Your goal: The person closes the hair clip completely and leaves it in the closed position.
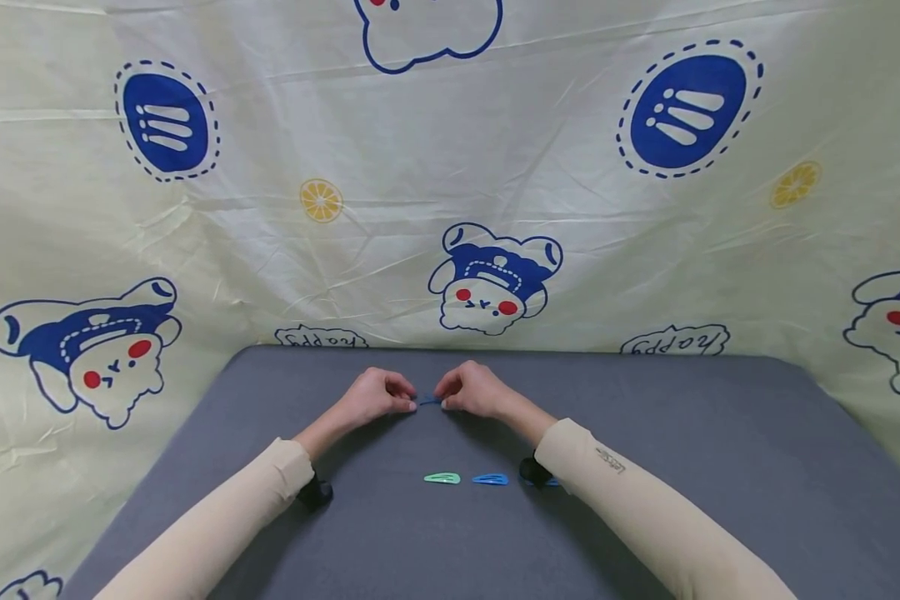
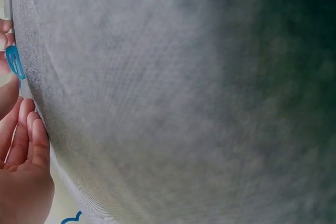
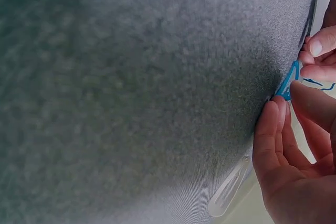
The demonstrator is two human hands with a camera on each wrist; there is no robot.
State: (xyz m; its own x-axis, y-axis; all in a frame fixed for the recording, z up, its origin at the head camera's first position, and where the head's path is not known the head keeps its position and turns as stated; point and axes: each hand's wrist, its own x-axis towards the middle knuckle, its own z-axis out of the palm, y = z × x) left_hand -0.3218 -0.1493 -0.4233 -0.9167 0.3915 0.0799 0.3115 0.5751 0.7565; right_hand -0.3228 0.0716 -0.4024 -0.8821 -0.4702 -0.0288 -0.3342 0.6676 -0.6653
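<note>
A blue snap hair clip (image 1: 429, 401) is held between the two hands near the far side of the table. My left hand (image 1: 377, 394) pinches one end of it, and my right hand (image 1: 474, 390) pinches the other. In the right wrist view the clip (image 3: 286, 81) shows a triangular gap in its frame beside the right thumb; whether it is snapped open I cannot tell. The left wrist view has the clip (image 2: 15, 62) at its left edge, with fingertips at both ends hiding parts of it.
Nearer the front lie a green hair clip (image 1: 442, 478), a blue one (image 1: 491, 479) and another blue one (image 1: 552, 482), partly covered by the right wrist's camera (image 1: 534, 472). A pale clip (image 3: 229, 187) lies on the grey table (image 1: 390, 542). Behind hangs a printed cloth (image 1: 375, 275).
</note>
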